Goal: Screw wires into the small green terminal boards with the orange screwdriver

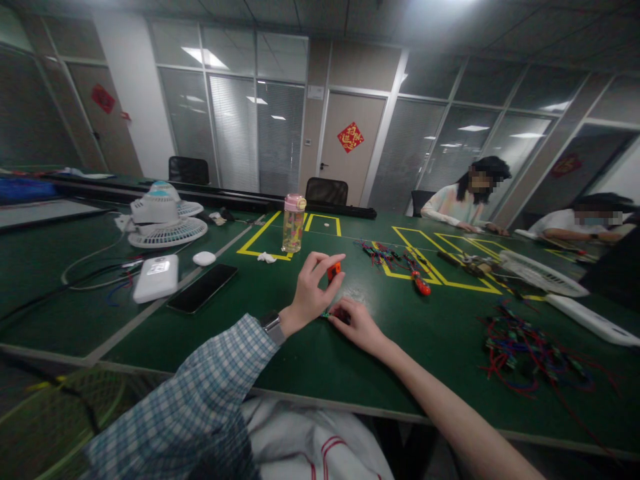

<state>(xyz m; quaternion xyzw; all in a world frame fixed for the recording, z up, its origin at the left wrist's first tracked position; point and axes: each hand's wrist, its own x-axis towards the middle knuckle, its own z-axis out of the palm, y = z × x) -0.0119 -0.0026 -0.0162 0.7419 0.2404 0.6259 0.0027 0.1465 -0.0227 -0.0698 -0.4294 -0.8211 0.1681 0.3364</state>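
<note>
My left hand (311, 293), raised a little above the table, has a small orange block with dark marks (335, 269) between its thumb and fingers. What kind of thing the block is I cannot make out. Just below it, my right hand (359, 325) rests on the green tabletop (300, 360), fingers curled and pinched. A small green piece, like a circuit board (325, 315), pokes out at its fingertips; the rest is hidden by the fingers. To the right lies a tangle of red and blue wires with small green boards (520, 350).
A clear bottle with a pink lid (293, 230) stands ahead. On the left are a phone (203, 288), a white box (157, 279) and a white fan (167, 223). A red-handled tool (421, 283) lies near more wires (385, 253). Two people sit at the far right.
</note>
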